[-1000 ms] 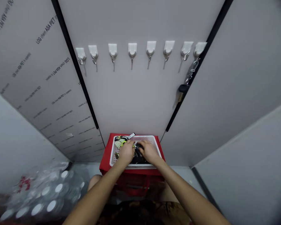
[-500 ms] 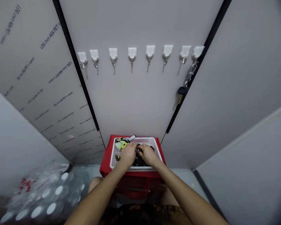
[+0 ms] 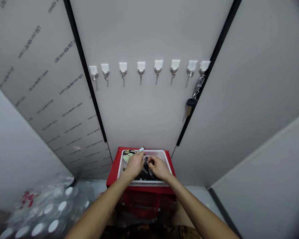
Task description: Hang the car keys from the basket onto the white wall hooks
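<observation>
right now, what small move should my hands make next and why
Perhaps ease one of the dark items free with the right hand while the left hand steadies the rest: they lie bunched in the white basket, with both hands over it.

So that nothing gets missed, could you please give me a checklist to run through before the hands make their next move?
1. White basket resting on the red cover: ok.
2. Left hand and right hand both over the basket: ok.
3. Dark items lying inside the basket: ok.
4. Firm hold by the fingers of either hand: cannot tell, too small.
5. Rightmost hook free: not ok, a chain hangs from it.
</observation>
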